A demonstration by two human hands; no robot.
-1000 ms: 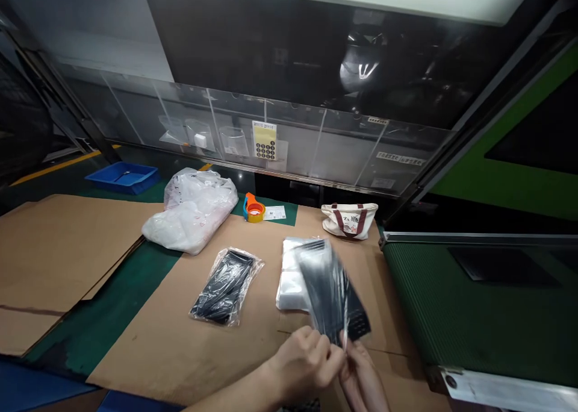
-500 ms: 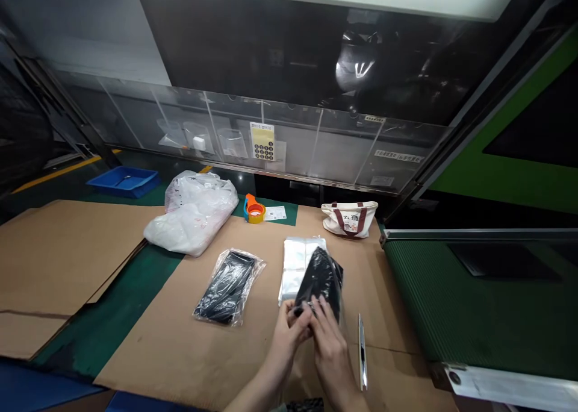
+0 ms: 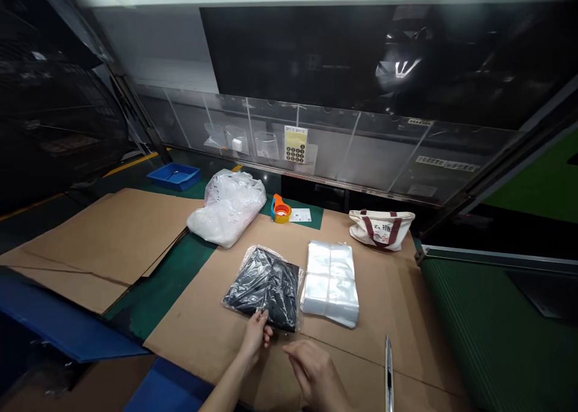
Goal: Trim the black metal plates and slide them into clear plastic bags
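Observation:
My left hand [image 3: 257, 335] pinches the near edge of a black item in a clear plastic bag [image 3: 283, 294]. This bagged item partly overlaps a second bagged black item [image 3: 247, 279] on its left, both lying on the cardboard. My right hand [image 3: 312, 364] hovers just to the right and nearer to me, its fingers curled together with nothing visible in them. Beyond it lies a banded stack of clear plastic bags [image 3: 329, 282]. A utility knife [image 3: 389, 373] rests on the cardboard to the right of my right hand.
Behind are a white plastic sack [image 3: 228, 207], an orange and blue tape dispenser [image 3: 280, 209], a paper slip [image 3: 300, 215] and a canvas bag [image 3: 382, 230]. Cardboard sheets [image 3: 112, 231] and a blue tray [image 3: 174, 176] are left. A green conveyor belt [image 3: 487, 315] runs along the right.
The bagged black item has moved left from above the clear bag stack onto the other bagged item. My right hand has let go of it. The view has turned left.

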